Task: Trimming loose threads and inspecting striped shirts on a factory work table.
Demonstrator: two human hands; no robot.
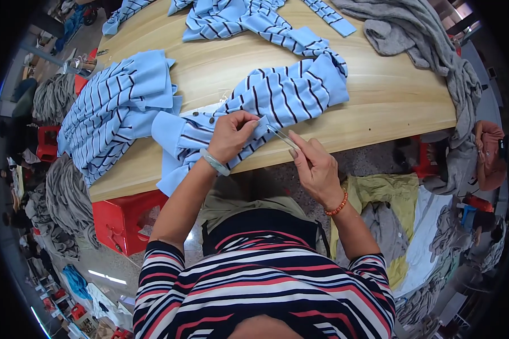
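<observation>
A light blue knit garment with dark stripes [288, 93] lies along the table's near edge, with a few dark buttons [211, 120] on its edge. My left hand [232, 134], a pale bangle at its wrist, is closed and pinches a small plain blue corner of this garment. My right hand [316, 169], with a red bead bracelet, grips a slim metal tool with two thin arms [283, 136]. Its tip touches or nearly touches the pinched fabric. Whether it is tweezers or thread snips I cannot tell.
More blue striped garments lie on the wooden table [401, 107], one bunched pile [119, 101] at left. Grey knitwear [407, 28] hangs over the right edge. A red stool [119, 223] stands below the table at left. Yellow cloth [373, 189] lies at lower right. Another person [488, 155] is far right.
</observation>
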